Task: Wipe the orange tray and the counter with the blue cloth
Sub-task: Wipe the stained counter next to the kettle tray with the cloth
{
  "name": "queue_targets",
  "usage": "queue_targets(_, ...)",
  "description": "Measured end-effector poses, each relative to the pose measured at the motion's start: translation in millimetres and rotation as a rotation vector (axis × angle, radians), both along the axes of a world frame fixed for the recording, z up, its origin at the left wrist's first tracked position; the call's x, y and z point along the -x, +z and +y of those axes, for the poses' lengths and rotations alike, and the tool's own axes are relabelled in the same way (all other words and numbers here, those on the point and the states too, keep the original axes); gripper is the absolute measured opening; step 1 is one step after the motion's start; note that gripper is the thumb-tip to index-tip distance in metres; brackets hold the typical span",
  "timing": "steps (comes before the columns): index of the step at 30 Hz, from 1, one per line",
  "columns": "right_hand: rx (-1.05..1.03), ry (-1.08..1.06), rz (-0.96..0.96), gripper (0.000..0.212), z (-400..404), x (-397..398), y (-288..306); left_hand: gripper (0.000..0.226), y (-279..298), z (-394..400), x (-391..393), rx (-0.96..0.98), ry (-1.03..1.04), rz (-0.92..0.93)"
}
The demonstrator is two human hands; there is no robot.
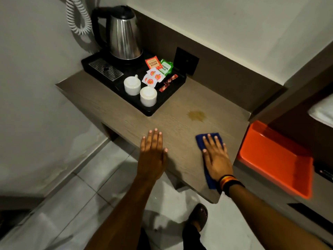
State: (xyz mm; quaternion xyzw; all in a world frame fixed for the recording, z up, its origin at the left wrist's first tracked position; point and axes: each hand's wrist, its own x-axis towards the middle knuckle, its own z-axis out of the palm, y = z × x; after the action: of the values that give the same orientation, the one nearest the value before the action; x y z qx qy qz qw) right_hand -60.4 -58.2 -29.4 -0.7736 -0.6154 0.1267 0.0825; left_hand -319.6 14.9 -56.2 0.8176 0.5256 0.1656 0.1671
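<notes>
The blue cloth [200, 139] lies flat on the wooden counter [124, 112] near its front right corner. My right hand [216, 157] presses down on the cloth with fingers spread. My left hand [153, 152] rests flat on the counter's front edge, empty, fingers apart. A yellowish stain [196, 115] marks the counter just beyond the cloth. The orange tray [277, 159] sits on a lower surface to the right of the counter.
A black tray [173, 87] at the counter's back left carries a steel kettle [124, 37], two white cups [140, 90], and tea and sugar sachets [156, 69]. A coiled cord [77, 17] hangs on the left wall. A black wall socket [186, 60] is behind. Tiled floor lies below.
</notes>
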Motion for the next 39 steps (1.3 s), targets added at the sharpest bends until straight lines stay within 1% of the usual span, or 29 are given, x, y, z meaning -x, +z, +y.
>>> queue_targets(3, 0.000, -0.122, -0.033, 0.056, 49.1, -7.0, 3.0, 0.063, -4.1, -1.4, -1.2, -0.047, 0.002, 0.003)
queue_targets(4, 0.002, -0.135, -0.043, 0.056, 66.7, 0.4, 3.7, 0.063, -5.3, -1.8, -1.0, -0.056, 0.004, 0.010)
queue_targets(6, 0.001, -0.096, -0.037, 0.056, 88.4, 22.1, 4.6, 0.064, -7.3, -1.8, -0.1, -0.072, -0.003, 0.028)
queue_targets(8, -0.008, 0.032, -0.026, 0.056, 79.6, 43.4, 2.5, 0.063, -6.2, -0.5, 0.2, -0.065, -0.007, 0.062)
queue_targets(10, 0.012, 0.154, -0.014, 0.054, 43.5, 51.7, 0.1, 0.064, -3.2, -0.7, -0.3, -0.039, -0.013, 0.087)
queue_targets(12, 0.016, 0.164, 0.006, 0.053, 8.1, 39.9, -1.2, 0.064, 0.8, 7.9, 1.5, -0.011, -0.032, 0.093)
queue_targets(14, -0.003, 0.088, 0.030, 0.053, -6.2, 14.6, -2.8, 0.064, 5.2, 19.7, 5.6, 0.009, -0.057, 0.084)
queue_targets(16, -0.039, -0.029, 0.047, 0.053, 6.9, -9.5, -4.1, 0.063, 4.9, 25.6, 9.0, -0.002, -0.072, 0.077)
queue_targets(18, -0.074, -0.150, 0.060, 0.051, 43.3, -28.3, -4.9, 0.061, 2.4, 25.9, 11.6, -0.015, -0.072, 0.059)
queue_targets(20, -0.108, -0.255, 0.063, 0.050, 90.3, -42.5, -4.1, 0.060, -3.9, 22.8, 13.3, -0.086, -0.076, 0.027)
queue_targets(23, -0.134, -0.334, 0.113, 0.049, 153.2, -49.0, 2.9, 0.060, -11.5, 22.8, 12.8, -0.134, -0.094, -0.007)
queue_targets(25, -0.121, -0.275, 0.147, 0.049, 180.0, -31.2, 5.7, 0.061, -10.9, 24.0, 12.4, -0.116, -0.064, 0.007)
queue_targets(28, -0.122, -0.009, 0.117, 0.050, 177.0, 16.6, 3.6, 0.061, -4.1, 24.3, 11.0, -0.114, -0.067, 0.030)
queue_targets(30, -0.088, 0.167, 0.083, 0.051, 142.3, 40.7, 0.0, 0.062, 1.4, 20.9, 12.0, -0.122, -0.076, 0.043)
queue_targets(31, -0.062, 0.222, 0.068, 0.051, 118.6, 45.0, -1.2, 0.062, 3.5, 20.1, 13.0, -0.122, -0.085, 0.049)
queue_targets(33, -0.052, 0.250, 0.058, 0.050, 74.5, 34.9, -4.7, 0.063, 5.6, 20.9, 14.6, -0.119, -0.099, 0.059)
queue_targets(35, -0.060, 0.188, 0.076, 0.049, 55.0, 7.1, -3.3, 0.060, 5.9, 20.8, 14.7, -0.140, -0.109, 0.049)
queue_targets(36, -0.075, 0.133, 0.078, 0.049, 59.6, -5.8, -2.7, 0.058, 3.7, 20.0, 15.2, -0.165, -0.119, 0.033)
queue_targets(39, -0.076, -0.067, 0.050, 0.050, 111.8, -21.9, 2.1, 0.055, -4.1, 20.5, 13.8, -0.225, -0.108, -0.007)
